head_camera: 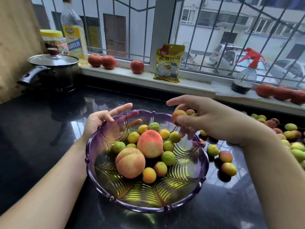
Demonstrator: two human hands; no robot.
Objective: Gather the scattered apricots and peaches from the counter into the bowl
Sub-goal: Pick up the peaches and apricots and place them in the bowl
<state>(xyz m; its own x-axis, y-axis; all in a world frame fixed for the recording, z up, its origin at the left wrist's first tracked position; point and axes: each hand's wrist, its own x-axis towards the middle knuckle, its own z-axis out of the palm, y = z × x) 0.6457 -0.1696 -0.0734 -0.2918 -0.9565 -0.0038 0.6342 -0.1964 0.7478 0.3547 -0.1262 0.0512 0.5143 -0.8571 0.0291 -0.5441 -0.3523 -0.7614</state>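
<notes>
A purple glass bowl [105, 192] stands on the black counter and holds two peaches [130, 164] and several small apricots [168, 158]. My left hand [100, 118] grips the bowl's far left rim, thumb on the inside and fingers behind the glass. My right hand [206, 119] hovers over the bowl's far right rim and holds two small apricots [177, 115], index finger stretched out. More apricots [228, 169] and small peaches lie scattered on the counter to the right of the bowl.
A lidded black pot [54, 70] stands at the back left. On the windowsill are tomatoes [137, 66], an oil bottle [74, 33], a jar, a yellow packet [168, 63] and a spray bottle [244, 76]. Black counter [33, 129] lies left of the bowl.
</notes>
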